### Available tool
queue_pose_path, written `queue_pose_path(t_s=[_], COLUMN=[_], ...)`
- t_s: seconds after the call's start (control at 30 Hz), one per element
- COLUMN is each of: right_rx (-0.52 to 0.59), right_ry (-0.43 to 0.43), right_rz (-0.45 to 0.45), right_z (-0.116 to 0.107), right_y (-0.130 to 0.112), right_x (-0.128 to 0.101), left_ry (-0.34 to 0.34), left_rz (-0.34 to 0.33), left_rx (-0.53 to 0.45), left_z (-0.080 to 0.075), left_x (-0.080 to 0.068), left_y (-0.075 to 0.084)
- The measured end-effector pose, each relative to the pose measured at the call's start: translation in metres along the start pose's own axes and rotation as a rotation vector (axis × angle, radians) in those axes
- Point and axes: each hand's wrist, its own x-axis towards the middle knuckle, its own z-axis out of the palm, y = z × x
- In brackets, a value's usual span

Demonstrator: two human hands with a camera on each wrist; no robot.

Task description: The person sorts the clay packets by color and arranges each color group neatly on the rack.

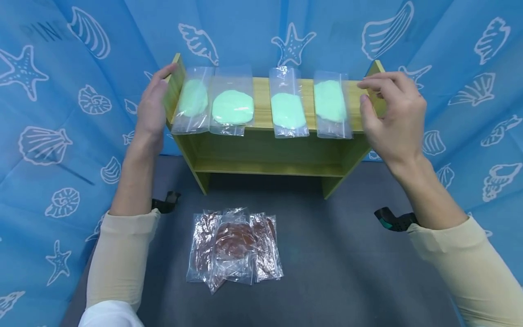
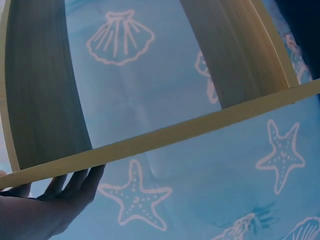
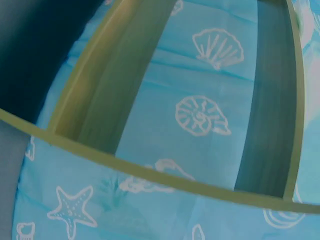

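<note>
Wooden shelf [image 1: 261, 150] stands on the dark table [image 1: 347, 272], against the blue sea-print cloth [image 1: 61, 91]. Left hand [image 1: 153, 106] lies flat against the shelf's left end panel, fingers straight, gripping nothing. Right hand [image 1: 388, 116] at the shelf's right end, fingers curled over the panel's top edge, thumb on the inner side: grasping the shelf. Four clear bags of green putty [image 1: 288, 109] lie in a row on the shelf top. Bags of brown putty [image 1: 234, 245] piled on the table in front of the shelf.
</note>
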Motion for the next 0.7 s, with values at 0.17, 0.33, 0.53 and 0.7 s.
queue_pose_path(t_s=[0.17, 0.33, 0.53, 0.7], right_rx=[-0.008, 0.002, 0.145, 0.199], right_ry=[0.048, 0.006, -0.096, -0.164], right_rz=[0.025, 0.133, 0.349, 0.517], right_z=[-0.008, -0.013, -0.019, -0.024], right_y=[0.009, 0.018, 0.029, 0.038], right_x=[0.003, 0.002, -0.003, -0.008], left_ry=[-0.061, -0.100, -0.154, -0.190], left_rz=[-0.033, -0.099, -0.133, -0.085], left_rx=[-0.107, -0.171, -0.111, 0.003], left_z=[-0.004, -0.009, -0.018, -0.025], left_x=[-0.001, -0.003, -0.011, -0.023], left_y=[0.001, 0.005, 0.008, 0.009])
